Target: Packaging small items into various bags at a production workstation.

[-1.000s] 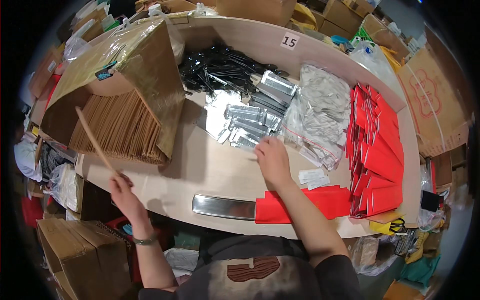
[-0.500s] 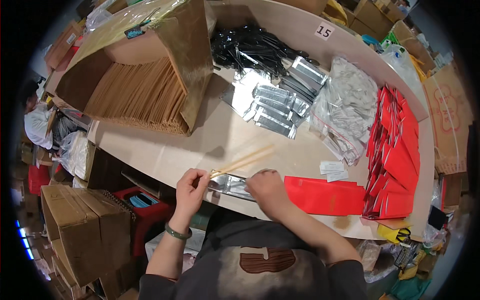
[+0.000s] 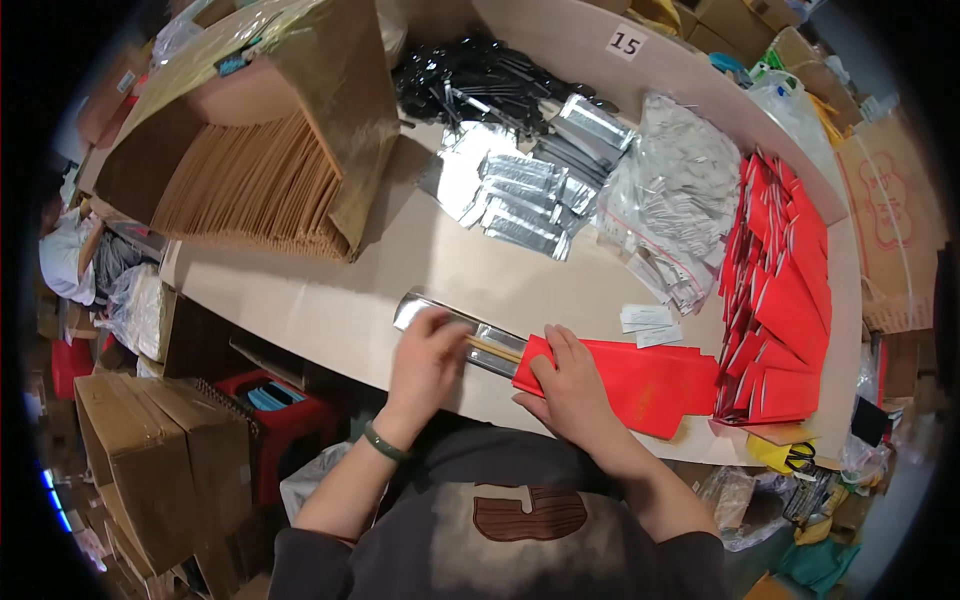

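My left hand (image 3: 430, 362) is closed on a pair of wooden chopsticks (image 3: 497, 350). Their other ends reach the mouth of a flat red paper sleeve (image 3: 640, 385); whether the tips are inside, I cannot make out. Lying on the sleeve's left end is my right hand (image 3: 568, 378), thumb and fingers gripping it near the opening. A silver foil packet strip (image 3: 484, 331) lies under and beside the chopsticks, partly covered by my left hand. More red sleeves (image 3: 775, 300) are heaped at the right. Some small white packets (image 3: 650, 322) rest just beyond the held sleeve.
A cardboard box (image 3: 370, 150) full of brown paper-wrapped sticks (image 3: 250, 190) lies on its side at the left. Behind are black spoons (image 3: 480, 85), silver packets (image 3: 525, 195) and a clear bag of white packets (image 3: 690, 170). A low partition (image 3: 560, 35) edges the table (image 3: 300, 300).
The chopsticks have swung down from pointing up and right to lying toward the red sleeve. My right hand has moved from the silver packet onto the sleeve, whose left end is now lifted and tilted.
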